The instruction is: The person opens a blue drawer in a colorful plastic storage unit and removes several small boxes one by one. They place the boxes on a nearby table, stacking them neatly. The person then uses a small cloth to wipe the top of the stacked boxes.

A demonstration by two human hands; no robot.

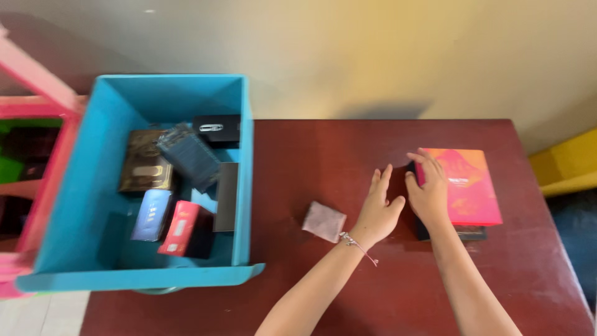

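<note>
The right hand (429, 194) lays its fingers (428, 163) over the left edge of a pink-and-orange box (469, 186), gripping that edge where the lid meets a dark base, so the box sits steady on the dark red tabletop (323, 155). The left hand (377, 211) rests flat and released beside it. A small grey pouch (324, 221) lies just left; further left, a blue bin (245, 205) holds assorted boxes.

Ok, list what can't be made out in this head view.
- Dark box under the pink box: mostly covered by it and by the right hand.
- Boxes in the blue bin: blurred, overlapping; print unreadable.
- Pink shelf: cut off by the left edge.
- Left hand: palm contact with the table hidden.
</note>
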